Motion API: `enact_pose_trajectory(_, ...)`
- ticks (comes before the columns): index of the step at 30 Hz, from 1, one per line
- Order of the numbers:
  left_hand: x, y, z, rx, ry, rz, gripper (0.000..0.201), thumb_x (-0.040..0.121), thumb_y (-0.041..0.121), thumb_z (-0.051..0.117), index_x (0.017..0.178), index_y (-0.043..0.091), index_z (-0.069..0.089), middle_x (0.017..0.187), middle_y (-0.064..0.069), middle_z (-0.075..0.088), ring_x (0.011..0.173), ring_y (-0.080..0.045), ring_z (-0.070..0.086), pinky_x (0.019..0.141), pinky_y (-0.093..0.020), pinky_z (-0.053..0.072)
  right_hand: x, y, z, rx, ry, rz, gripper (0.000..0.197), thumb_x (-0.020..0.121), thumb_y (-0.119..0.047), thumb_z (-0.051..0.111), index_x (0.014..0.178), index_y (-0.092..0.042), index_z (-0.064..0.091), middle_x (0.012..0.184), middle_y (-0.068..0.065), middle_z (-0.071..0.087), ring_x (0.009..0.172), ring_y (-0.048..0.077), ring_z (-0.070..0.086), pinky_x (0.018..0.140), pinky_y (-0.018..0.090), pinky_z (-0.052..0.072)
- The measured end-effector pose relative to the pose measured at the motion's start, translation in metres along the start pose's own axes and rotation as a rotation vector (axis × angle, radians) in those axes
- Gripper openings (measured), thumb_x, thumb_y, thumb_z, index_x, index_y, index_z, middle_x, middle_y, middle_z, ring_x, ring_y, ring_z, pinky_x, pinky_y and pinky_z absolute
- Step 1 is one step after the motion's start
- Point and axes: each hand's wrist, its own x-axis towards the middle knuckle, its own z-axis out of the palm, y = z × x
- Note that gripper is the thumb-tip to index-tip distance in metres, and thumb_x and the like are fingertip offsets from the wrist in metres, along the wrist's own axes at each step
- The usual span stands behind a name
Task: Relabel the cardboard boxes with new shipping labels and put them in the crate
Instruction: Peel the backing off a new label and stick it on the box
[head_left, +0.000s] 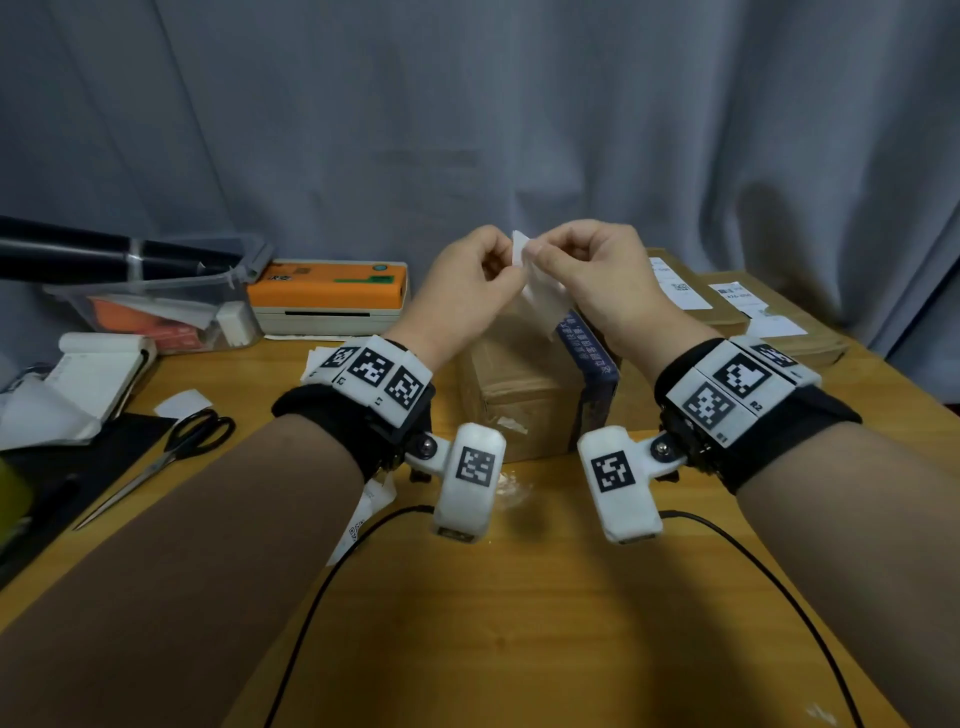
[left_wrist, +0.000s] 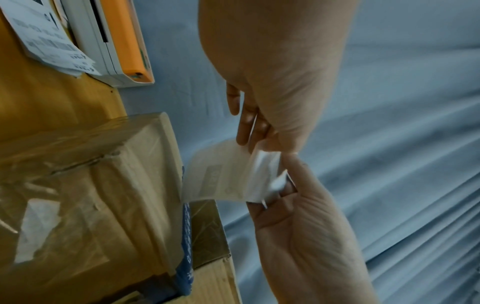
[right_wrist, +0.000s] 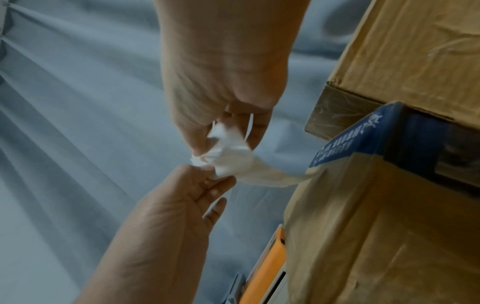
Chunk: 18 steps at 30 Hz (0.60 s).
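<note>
Both of my hands are raised above the table (head_left: 519, 597), meeting fingertip to fingertip over the cardboard box (head_left: 524, 374). My left hand (head_left: 467, 286) has its fingers curled, thumb and forefinger pinching the upper edge of a white label (head_left: 540, 296). My right hand (head_left: 597, 275) pinches the same label from the other side, fingers bent in close. From the left wrist view the label (left_wrist: 221, 176) hangs down toward the box (left_wrist: 85, 195), its sheet curling between the two pinches; I cannot tell whether backing and sticker are already apart. From the right wrist view the paper (right_wrist: 228, 158) looks crumpled at the fingertips.

That box stands upright on the table right under my hands, wrapped in clear tape, with a dark blue printed strip (head_left: 587, 353) down its right side. Two flatter boxes (head_left: 727, 306) with white labels lie behind my right wrist. An orange-topped label printer (head_left: 327, 293) sits behind on the left, a clear plastic crate (head_left: 156, 296) beside it. Scissors (head_left: 171, 452) lie near my left forearm, and black cables (head_left: 311, 597) trail across the near table.
</note>
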Motion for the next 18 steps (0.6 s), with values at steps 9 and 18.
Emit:
enact_pose_trajectory(9, 0.004, 0.009, -0.005, -0.149, -0.046, 0.012, 0.023, 0.094, 0.026, 0.055, 0.080, 0.008, 0.057, 0.076, -0.006, 0.053, 0.076, -0.014, 0.050, 0.076, -0.034, 0.046, 0.000, 0.000, 0.001, 0.083, 0.023, 0.042, 0.009, 0.089, -0.010, 0.061, 0.083, -0.006, 0.068, 0.077, 0.002, 0.065, 0.073, 0.007, 0.059, 0.068, 0.017, 0.048)
enact_pose_trajectory(18, 0.004, 0.005, 0.008, -0.254, 0.031, -0.179, 0.027, 0.097, 0.016, 0.045, 0.070, 0.016, 0.044, 0.072, 0.003, 0.050, 0.069, -0.007, 0.049, 0.064, -0.010, 0.041, -0.001, 0.005, 0.005, 0.211, 0.100, 0.187, 0.014, 0.092, -0.014, 0.057, 0.079, -0.009, 0.060, 0.078, 0.008, 0.059, 0.058, 0.011, 0.058, 0.044, 0.023, 0.049)
